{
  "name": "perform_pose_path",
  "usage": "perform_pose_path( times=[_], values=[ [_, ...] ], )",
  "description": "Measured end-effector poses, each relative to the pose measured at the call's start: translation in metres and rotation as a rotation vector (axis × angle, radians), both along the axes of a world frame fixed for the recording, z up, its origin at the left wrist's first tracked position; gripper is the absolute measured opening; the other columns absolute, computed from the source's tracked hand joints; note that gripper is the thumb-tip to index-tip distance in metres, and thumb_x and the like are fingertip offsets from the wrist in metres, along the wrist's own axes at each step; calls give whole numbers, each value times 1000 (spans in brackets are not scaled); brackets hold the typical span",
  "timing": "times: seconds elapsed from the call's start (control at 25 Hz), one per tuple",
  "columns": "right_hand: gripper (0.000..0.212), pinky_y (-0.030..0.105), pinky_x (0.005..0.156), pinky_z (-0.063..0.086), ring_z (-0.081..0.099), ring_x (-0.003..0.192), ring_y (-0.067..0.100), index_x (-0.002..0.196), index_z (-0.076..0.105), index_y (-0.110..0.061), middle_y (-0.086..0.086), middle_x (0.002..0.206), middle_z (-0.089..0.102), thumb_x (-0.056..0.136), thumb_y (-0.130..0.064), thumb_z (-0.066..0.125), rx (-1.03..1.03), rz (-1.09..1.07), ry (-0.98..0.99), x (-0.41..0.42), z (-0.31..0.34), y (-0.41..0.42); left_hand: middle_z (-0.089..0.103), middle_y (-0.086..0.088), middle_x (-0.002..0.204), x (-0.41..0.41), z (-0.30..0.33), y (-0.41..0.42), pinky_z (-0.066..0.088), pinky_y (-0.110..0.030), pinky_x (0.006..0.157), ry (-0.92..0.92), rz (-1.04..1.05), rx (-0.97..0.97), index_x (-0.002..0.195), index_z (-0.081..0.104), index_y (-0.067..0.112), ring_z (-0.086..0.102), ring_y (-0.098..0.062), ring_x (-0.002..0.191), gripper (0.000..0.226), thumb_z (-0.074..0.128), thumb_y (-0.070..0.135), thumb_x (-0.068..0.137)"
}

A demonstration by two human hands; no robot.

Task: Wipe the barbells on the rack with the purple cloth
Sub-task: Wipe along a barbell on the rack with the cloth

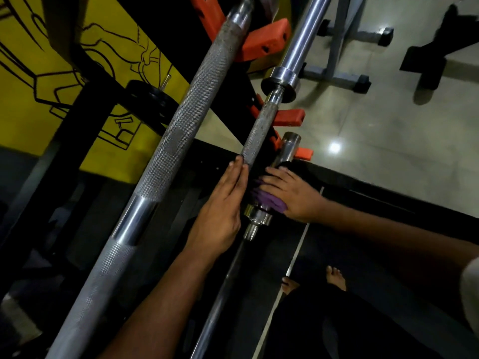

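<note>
The right hand point(293, 195) presses the purple cloth point(267, 200), bunched under its palm, against a lower bar point(255, 216) at the centre of the frame; how far the fingers wrap the cloth is hard to tell in the dim light. The left hand point(223, 211) lies flat and released, fingers straight, touching the knurled middle barbell point(259, 130) just beside it. To wipe well, it seems best to keep that bar steadied and draw the cloth along the shaft with firm pressure, turning it around the collar. A thick knurled barbell point(166, 156) runs diagonally from lower left to top centre. Orange rack pegs point(264, 40) sit in the upper middle, a yellow wall point(39, 104) at upper left, pale tiled floor point(388, 141) at upper right.
</note>
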State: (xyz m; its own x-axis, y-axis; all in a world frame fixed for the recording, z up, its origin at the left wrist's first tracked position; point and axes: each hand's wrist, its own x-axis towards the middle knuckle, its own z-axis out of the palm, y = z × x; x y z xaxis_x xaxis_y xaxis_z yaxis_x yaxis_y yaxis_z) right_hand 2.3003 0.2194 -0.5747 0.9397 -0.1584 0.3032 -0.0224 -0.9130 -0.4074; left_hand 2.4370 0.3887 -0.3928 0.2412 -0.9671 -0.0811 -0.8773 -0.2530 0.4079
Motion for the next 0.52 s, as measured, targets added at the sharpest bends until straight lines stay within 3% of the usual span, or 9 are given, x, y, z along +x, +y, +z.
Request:
perform_pose_path(
  times=[0.16, 0.36, 0.52],
  values=[
    [52, 55, 117, 30, 42, 141, 32, 141, 52, -3, 15, 147, 50, 95, -26, 56, 24, -230, -65, 14, 8, -72, -1, 3, 168, -3, 2, 0, 15, -34, 125, -4, 13, 8, 159, 12, 12, 1, -12, 154, 84, 42, -19, 88],
    [62, 55, 118, 30, 32, 146, 32, 148, 40, -8, 13, 154, 40, 91, -24, 60, 378, -686, -98, 30, 11, -18, 2, 1, 168, 0, 0, -1, 17, -34, 124, -16, 5, 0, 159, 14, 11, 3, -13, 154, 80, 44, -16, 90],
    [63, 55, 123, 21, 13, 155, 22, 157, 22, -34, -2, 167, 20, 100, -30, 49, 789, -430, -134, 1, 20, 41, 0, 2, 168, 0, 1, 0, 21, -38, 124, -23, -1, 14, 159, 12, 14, 1, -11, 154, 77, 45, -10, 94]
  ],
)
